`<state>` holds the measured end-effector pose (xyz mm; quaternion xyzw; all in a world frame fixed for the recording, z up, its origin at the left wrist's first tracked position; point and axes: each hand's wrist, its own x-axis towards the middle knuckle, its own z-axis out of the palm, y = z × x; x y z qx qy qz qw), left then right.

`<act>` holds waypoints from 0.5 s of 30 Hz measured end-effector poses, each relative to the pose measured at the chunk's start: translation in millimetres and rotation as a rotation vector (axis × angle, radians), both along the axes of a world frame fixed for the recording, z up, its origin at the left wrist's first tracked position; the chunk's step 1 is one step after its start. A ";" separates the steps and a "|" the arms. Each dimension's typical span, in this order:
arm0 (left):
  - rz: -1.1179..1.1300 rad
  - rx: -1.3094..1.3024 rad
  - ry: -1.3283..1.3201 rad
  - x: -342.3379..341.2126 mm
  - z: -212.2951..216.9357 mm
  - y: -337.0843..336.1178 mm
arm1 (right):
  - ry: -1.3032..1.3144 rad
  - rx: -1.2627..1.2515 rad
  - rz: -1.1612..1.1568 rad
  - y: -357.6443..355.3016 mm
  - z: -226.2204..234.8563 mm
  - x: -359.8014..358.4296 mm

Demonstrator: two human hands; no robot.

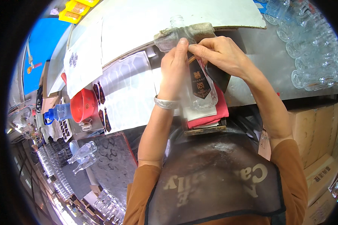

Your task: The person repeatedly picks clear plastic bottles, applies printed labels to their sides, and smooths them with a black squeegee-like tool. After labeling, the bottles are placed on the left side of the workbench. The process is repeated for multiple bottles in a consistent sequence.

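A clear glass bottle (205,104) lies with its neck away from me, propped on a rolled grey cloth (203,30). On its upper face is a black tie-shaped label (199,79) with gold print. My left hand (175,65) is closed around the bottle's left side near the shoulder, thumb on top. Thumb and forefinger of my right hand (222,55) are pinched at the label's upper end, beside my left thumb. The exact contact is hidden by the fingers. Beneath the bottle are a folded white cloth and a pink cloth (223,107).
Sheets (125,90) with more tie-shaped labels (106,120) lie at left, beside a red bowl (82,105) and a blue-capped jug (59,113). Many clear glass bottles (308,67) fill the far right. Cardboard boxes (313,131) stand below them. Yellow trays (72,15) sit at far left.
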<state>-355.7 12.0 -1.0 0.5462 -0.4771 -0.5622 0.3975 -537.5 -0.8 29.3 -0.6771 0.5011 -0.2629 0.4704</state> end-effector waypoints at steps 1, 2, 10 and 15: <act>0.018 -0.005 0.022 -2.3 -1.9 0.1 | 0.000 -0.007 -0.008 0.4 1.1 0.3; 0.036 -0.011 0.045 -5.3 -4.7 0.2 | -0.027 -0.004 0.001 0.3 -0.1 -0.3; 0.037 0.112 0.182 10.9 14.3 31.9 | -0.492 -0.017 -0.247 22.5 3.4 -22.9; -0.193 -0.322 -0.121 25.7 11.4 69.5 | -0.219 -0.311 -0.103 8.5 29.7 -6.7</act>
